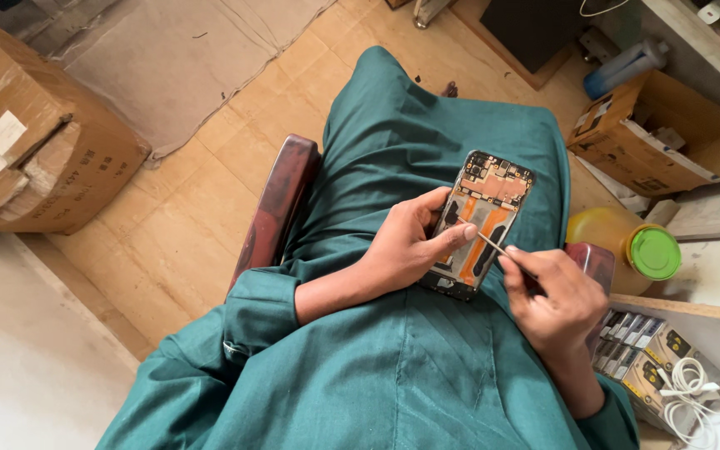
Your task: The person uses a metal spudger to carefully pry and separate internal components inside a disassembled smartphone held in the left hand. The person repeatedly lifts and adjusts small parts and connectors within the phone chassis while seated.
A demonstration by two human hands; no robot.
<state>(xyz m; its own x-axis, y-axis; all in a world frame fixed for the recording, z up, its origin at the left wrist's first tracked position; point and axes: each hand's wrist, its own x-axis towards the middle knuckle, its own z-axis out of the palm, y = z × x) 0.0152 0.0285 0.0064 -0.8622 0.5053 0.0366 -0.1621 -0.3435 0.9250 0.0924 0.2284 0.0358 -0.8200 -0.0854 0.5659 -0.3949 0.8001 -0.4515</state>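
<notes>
Over the lap, left hand (410,242) grips the opened phone (483,221); right hand (556,296) pinches a thin tool (497,247).

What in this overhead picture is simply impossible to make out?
- Head view: the tip of the thin tool, too small to identify.
- The opened phone: its left edge is hidden by the left hand.
- The tool's handle is buried inside the right hand.
- The white cable is cut off by the frame's edge.
</notes>
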